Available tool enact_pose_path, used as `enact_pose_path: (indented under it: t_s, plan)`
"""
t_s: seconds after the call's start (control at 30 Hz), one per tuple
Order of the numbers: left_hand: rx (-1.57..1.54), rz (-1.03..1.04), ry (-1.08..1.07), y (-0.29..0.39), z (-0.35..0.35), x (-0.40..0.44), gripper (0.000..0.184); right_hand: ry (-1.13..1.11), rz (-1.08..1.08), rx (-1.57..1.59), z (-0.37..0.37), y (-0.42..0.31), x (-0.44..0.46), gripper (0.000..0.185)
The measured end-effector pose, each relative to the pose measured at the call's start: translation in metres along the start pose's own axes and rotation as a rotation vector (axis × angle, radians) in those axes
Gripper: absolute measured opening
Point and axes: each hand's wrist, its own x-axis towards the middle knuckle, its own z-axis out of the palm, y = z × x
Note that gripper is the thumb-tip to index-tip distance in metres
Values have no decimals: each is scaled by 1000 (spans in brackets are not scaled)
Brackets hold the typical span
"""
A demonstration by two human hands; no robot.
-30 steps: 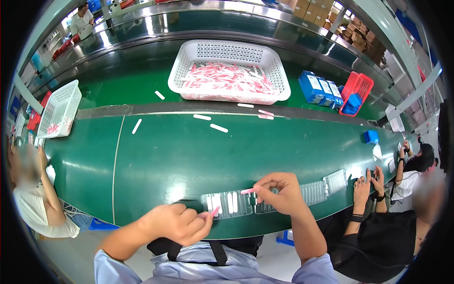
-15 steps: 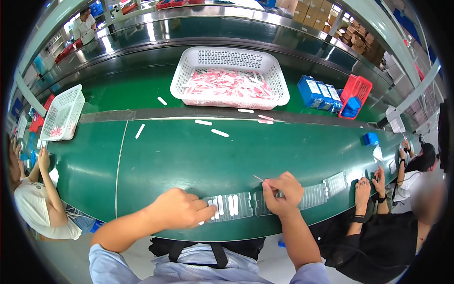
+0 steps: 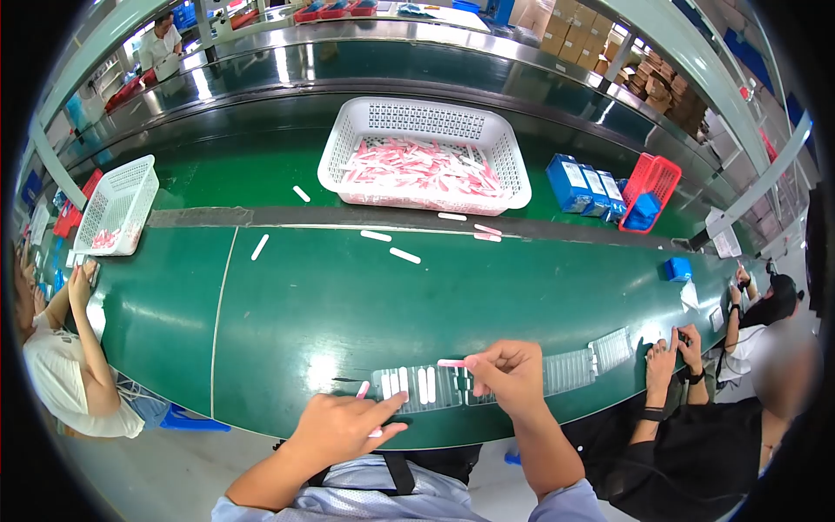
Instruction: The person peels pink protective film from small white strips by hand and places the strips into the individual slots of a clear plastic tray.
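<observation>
Green table (image 3: 304, 304) in a workshop, with stacked cartons (image 3: 570, 36) at far right, bearing pale labels too small to read. On the far side, a white basket (image 3: 426, 115) of pink and white strips (image 3: 422, 165); to its right, blue boxes (image 3: 570, 184) with white labels, also unreadable at this size, beside a red basket (image 3: 665, 178). Farther left, another white basket, and between the two, a few loose strips (image 3: 405, 256). Along the near edge, a row of clear trays (image 3: 448, 393), with white strips side by side in the leftmost. Over the row, the right hand (image 3: 509, 374), with thumb and forefinger pinched on a pink strip (image 3: 450, 363). At the row's left end, the left hand (image 3: 341, 426), with forefinger over the tray's strips and thumb spread apart; just beyond its knuckles, another pink strip (image 3: 363, 390). Cannot tell whether gripped there or merely alongside.
</observation>
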Motion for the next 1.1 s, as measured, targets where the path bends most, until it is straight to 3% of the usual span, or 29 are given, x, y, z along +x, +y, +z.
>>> enact_pose_path:
  t_s: [0.13, 0.23, 0.33, 0.47, 0.53, 0.6, 0.73, 0.83, 1.0, 1.1]
  plan:
    - [139, 148, -77, -11, 17, 5, 34, 9, -8, -4, 0, -6, -1, 10]
    - [90, 116, -175, -10, 13, 0, 33, -41, 15, 20, -5, -11, 0, 10]
    - [134, 55, -274, 0, 5, -4, 32, -145, -112, -87, -7, -10, 2, 5]
    - [114, 39, -241, 2, 4, -7, 31, -516, -208, -586, 7, -23, 26, 10]
    - [-51, 21, -90, 1, 7, -9, 34, -642, -228, -754, 19, -15, 35, 15]
    - [-82, -81, -58, 0, 1, -13, 36, -755, -497, -912, 25, 4, 47, 27]
    - [-30, -401, 62, -6, -6, -20, 39, -661, -601, -1038, 28, 3, 46, 38]
    - [-3, -403, 20, -10, -3, -26, 33, -646, -577, -1071, 30, 4, 43, 47]
    - [-5, -379, 21, -5, 4, -29, 14, -470, -578, -910, 31, -4, 45, 32]
    - [33, -398, 20, 0, 4, -28, 9, -360, -602, -1021, 25, -1, 49, 21]
